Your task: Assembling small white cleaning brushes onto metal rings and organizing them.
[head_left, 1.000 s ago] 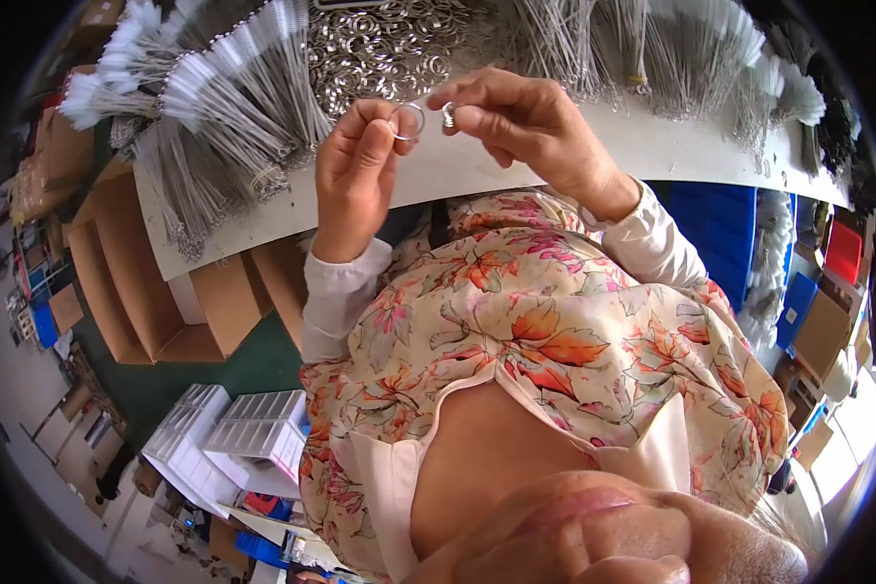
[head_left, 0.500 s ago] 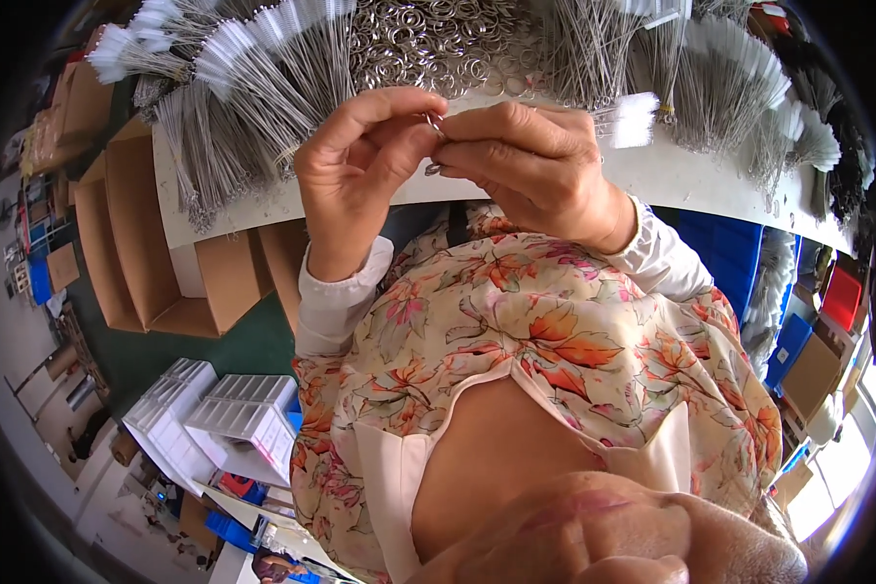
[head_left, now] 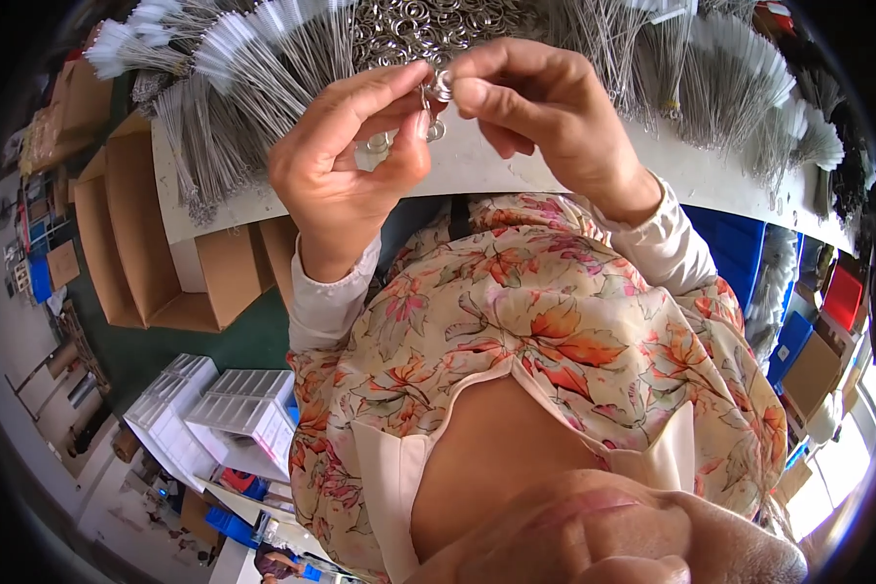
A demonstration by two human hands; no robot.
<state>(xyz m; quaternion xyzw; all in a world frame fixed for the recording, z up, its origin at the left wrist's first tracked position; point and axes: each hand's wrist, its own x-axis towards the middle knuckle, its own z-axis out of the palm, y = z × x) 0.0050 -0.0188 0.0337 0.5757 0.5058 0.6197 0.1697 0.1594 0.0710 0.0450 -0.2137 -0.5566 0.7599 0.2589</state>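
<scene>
In front of me, above the table's near part, both my hands meet at some small shiny metal rings. The index finger and thumb of my left hand [head_left: 346,161] hold a thin metal piece, seemingly a ring seen edge-on. Pinched in my right hand [head_left: 569,122] is a shiny metal ring [head_left: 443,86], which touches or nearly touches the left fingertips. Below them another ring [head_left: 436,128] shows beside my left thumb; whether it hangs from the held piece I cannot tell. Behind my hands lies a heap of loose metal rings [head_left: 414,29].
White-tipped wire brushes lie in bundles on the left [head_left: 263,73] and right [head_left: 730,88] of the white table [head_left: 496,175]. Open cardboard boxes [head_left: 131,234] stand at the left. White plastic drawers [head_left: 238,414] are lower left, and a blue bin [head_left: 725,253] is at the right.
Both hands have moved farther up toward the ring heap, and their fingertips have parted slightly, baring the rings. The white brush head beside my right hand no longer shows there.
</scene>
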